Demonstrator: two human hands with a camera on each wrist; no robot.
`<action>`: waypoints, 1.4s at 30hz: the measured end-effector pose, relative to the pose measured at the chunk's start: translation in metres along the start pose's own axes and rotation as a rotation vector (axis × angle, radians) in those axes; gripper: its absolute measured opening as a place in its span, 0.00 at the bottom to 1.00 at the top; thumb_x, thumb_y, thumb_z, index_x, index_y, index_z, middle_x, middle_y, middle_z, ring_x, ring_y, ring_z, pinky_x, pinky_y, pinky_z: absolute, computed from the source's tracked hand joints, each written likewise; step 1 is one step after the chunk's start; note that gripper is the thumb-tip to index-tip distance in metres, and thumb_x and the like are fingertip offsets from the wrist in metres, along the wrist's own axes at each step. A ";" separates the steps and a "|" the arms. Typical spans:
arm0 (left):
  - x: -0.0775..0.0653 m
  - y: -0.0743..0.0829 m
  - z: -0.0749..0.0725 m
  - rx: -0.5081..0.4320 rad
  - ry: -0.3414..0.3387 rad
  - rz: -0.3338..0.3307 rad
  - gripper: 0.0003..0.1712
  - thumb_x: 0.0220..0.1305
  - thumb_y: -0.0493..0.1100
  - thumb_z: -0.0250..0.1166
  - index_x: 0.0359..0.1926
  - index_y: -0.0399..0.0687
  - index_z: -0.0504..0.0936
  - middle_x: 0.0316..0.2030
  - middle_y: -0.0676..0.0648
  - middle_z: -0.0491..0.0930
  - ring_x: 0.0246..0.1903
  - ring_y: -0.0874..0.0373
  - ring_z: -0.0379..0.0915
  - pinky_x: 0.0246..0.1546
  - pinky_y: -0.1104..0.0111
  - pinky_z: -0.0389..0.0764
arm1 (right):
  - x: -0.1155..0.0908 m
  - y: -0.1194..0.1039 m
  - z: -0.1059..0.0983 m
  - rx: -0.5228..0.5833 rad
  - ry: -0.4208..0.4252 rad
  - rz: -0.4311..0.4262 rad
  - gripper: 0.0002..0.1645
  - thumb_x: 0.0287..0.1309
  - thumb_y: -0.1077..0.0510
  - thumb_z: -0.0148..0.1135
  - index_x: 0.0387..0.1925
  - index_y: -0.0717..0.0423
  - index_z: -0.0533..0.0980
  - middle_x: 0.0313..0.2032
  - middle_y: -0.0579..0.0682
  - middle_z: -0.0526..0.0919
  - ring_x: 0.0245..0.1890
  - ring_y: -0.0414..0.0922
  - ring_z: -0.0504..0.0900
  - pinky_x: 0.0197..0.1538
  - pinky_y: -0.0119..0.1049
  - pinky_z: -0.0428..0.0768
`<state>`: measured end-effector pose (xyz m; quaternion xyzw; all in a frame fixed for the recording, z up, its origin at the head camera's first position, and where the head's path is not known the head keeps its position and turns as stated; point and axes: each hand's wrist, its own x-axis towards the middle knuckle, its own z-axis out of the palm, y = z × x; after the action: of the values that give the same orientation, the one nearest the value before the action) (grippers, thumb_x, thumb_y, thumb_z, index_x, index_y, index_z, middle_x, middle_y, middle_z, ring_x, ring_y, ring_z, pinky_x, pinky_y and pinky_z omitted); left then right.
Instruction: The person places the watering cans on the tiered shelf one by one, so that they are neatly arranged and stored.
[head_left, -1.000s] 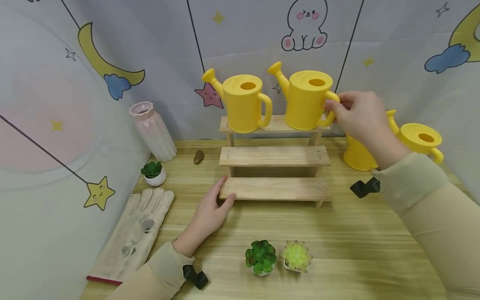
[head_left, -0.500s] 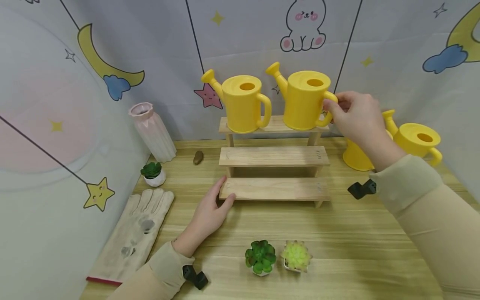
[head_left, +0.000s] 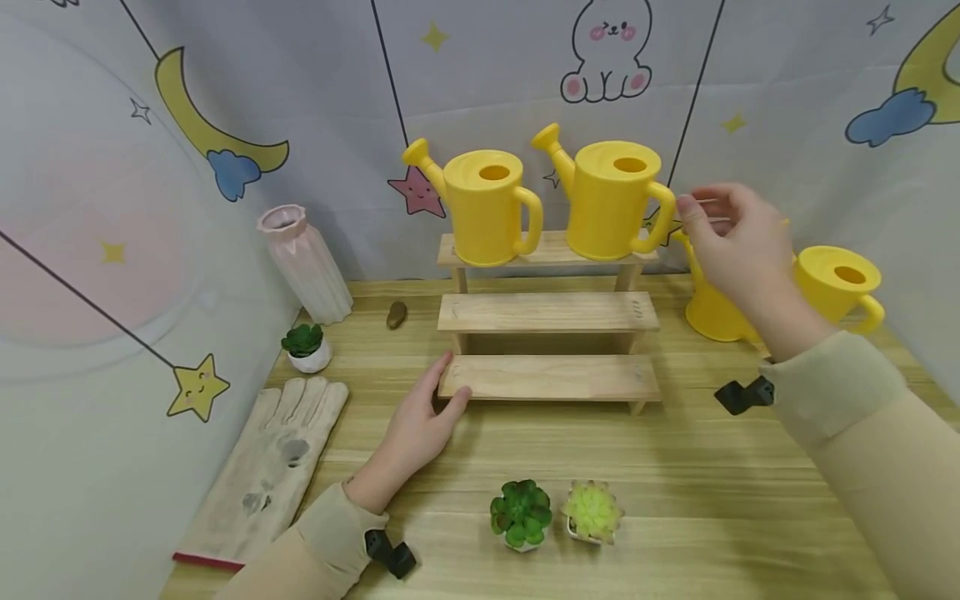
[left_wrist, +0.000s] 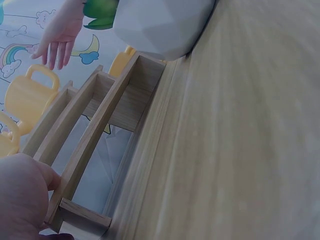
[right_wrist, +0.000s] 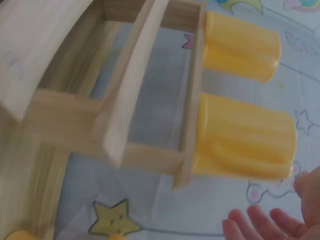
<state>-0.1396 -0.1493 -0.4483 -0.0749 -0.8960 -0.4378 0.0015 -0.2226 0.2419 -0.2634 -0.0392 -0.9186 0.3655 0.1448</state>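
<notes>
A three-tiered wooden stand (head_left: 547, 379) has two yellow toy watering cans on its top step, a left one (head_left: 486, 208) and a right one (head_left: 611, 200), spouts to the left. My left hand (head_left: 416, 421) holds the left end of the lowest step; in the left wrist view its thumb (left_wrist: 47, 176) lies against the board. My right hand (head_left: 738, 242) is just right of the right can's handle, apart from it, with loosely bent fingers and nothing in them. The right wrist view also shows the fingers (right_wrist: 260, 220) away from the can.
Two more yellow watering cans, one (head_left: 708, 308) partly behind my right hand and another (head_left: 836, 279), stand at the right. Two potted succulents, dark green (head_left: 522, 512) and light green (head_left: 592, 510), are in front. A vase (head_left: 311, 267), small plant (head_left: 307, 346), stone (head_left: 397, 315) and glove (head_left: 270, 467) lie left.
My right hand has let go of the right watering can's handle and moved slightly to the right. The can stays on the top step. My left hand has not moved.
</notes>
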 end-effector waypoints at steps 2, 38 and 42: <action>0.000 0.000 0.000 -0.002 0.003 0.010 0.43 0.73 0.67 0.56 0.81 0.61 0.55 0.80 0.49 0.58 0.79 0.49 0.54 0.77 0.46 0.61 | -0.002 0.013 -0.003 0.015 0.048 0.001 0.42 0.68 0.24 0.44 0.73 0.40 0.66 0.70 0.53 0.76 0.66 0.56 0.77 0.66 0.57 0.76; -0.001 0.000 0.000 0.007 0.007 -0.001 0.42 0.73 0.68 0.55 0.81 0.65 0.54 0.79 0.49 0.58 0.79 0.48 0.55 0.76 0.45 0.61 | -0.032 0.223 -0.036 0.028 0.237 0.451 0.49 0.70 0.31 0.45 0.81 0.33 0.34 0.83 0.47 0.41 0.82 0.53 0.49 0.80 0.53 0.61; -0.001 -0.001 0.000 0.009 0.009 -0.001 0.42 0.73 0.68 0.55 0.81 0.65 0.55 0.79 0.49 0.58 0.79 0.48 0.55 0.76 0.45 0.62 | -0.031 0.236 -0.036 0.028 0.198 0.465 0.52 0.69 0.29 0.44 0.82 0.35 0.32 0.83 0.52 0.42 0.82 0.55 0.50 0.79 0.53 0.63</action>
<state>-0.1390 -0.1496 -0.4490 -0.0726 -0.8979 -0.4341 0.0057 -0.1901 0.4328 -0.4069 -0.2832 -0.8612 0.3959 0.1465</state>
